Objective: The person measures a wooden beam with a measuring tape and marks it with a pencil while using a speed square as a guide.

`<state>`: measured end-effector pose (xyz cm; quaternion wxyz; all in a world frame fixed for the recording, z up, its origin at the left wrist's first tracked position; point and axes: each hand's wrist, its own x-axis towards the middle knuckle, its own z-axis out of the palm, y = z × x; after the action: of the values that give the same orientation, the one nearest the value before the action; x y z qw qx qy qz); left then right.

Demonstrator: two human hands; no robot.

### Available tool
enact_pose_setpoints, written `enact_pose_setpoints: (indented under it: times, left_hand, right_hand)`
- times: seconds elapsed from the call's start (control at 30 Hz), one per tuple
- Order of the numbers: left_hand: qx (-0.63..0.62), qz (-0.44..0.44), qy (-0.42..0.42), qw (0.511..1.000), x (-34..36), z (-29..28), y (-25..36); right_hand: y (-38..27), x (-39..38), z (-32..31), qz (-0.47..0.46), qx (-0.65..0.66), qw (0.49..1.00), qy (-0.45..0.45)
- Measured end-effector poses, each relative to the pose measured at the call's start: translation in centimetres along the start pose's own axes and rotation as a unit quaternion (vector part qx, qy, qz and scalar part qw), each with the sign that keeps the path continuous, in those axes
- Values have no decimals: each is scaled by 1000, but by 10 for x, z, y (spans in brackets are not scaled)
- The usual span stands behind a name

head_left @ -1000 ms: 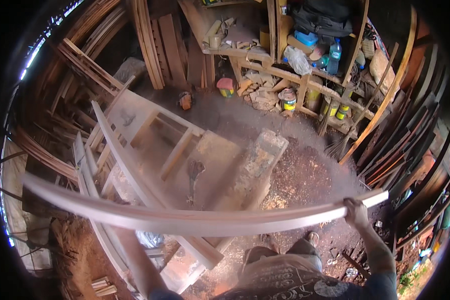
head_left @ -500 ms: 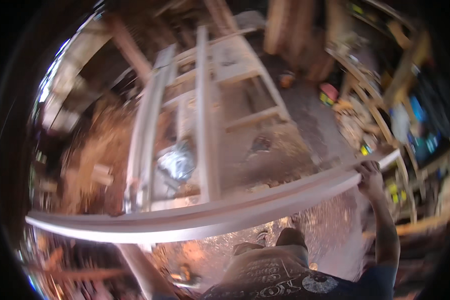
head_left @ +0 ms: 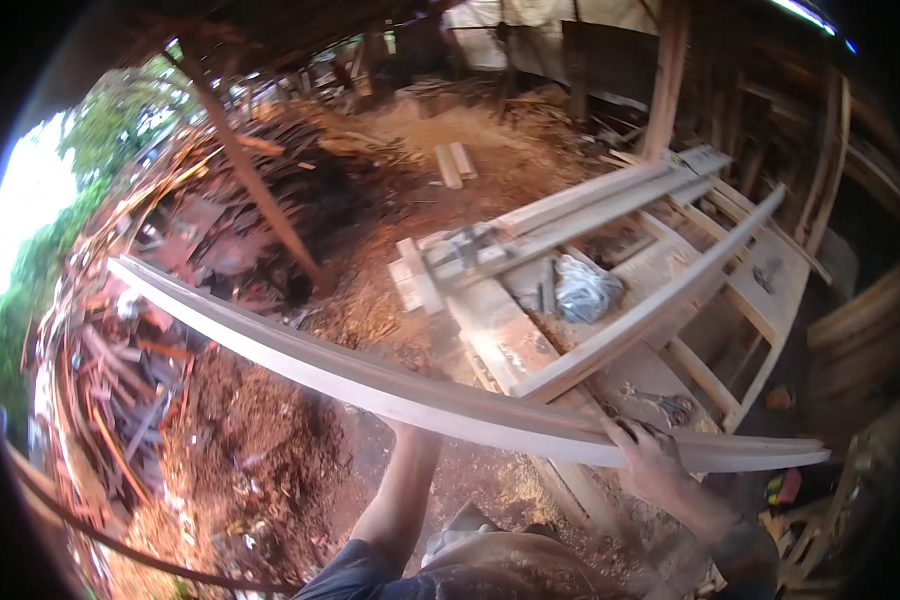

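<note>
- Our right hand (head_left: 652,460) is clamped on the long pale beam (head_left: 370,385), fingers over its upper edge, toward the right end.
- Our left hand (head_left: 408,430) reaches under the beam and is mostly hidden; we cannot tell whether its fingers close around it.
- We hold the beam crosswise in front of our body.
- We judge the lifting done, since our arms seem to bear the beam; it is not laid down, and what is left we cannot tell.
- Beyond it, another timber (head_left: 660,297) lies across the wooden bench (head_left: 785,275), near a plastic bag (head_left: 586,290).
- Leftward, we see a sawdust heap (head_left: 260,430).
</note>
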<state>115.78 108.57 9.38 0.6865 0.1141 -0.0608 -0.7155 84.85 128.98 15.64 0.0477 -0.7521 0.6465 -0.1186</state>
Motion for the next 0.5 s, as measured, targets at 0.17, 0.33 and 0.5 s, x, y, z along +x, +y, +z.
enact_pose_setpoints:
  times: [0.17,0.33,0.5]
  left_hand:
    - [276,313,229,879,-42,-6,103]
    - [337,331,192,860,-57,-58,259]
    - [439,262,222,830,-51,-105,241]
  right_hand:
    - [20,-5,5,-18,83,994,-73]
    - [44,-23,23,-50,114,983,-134]
    - [94,-11,55,-56,155,967,-192]
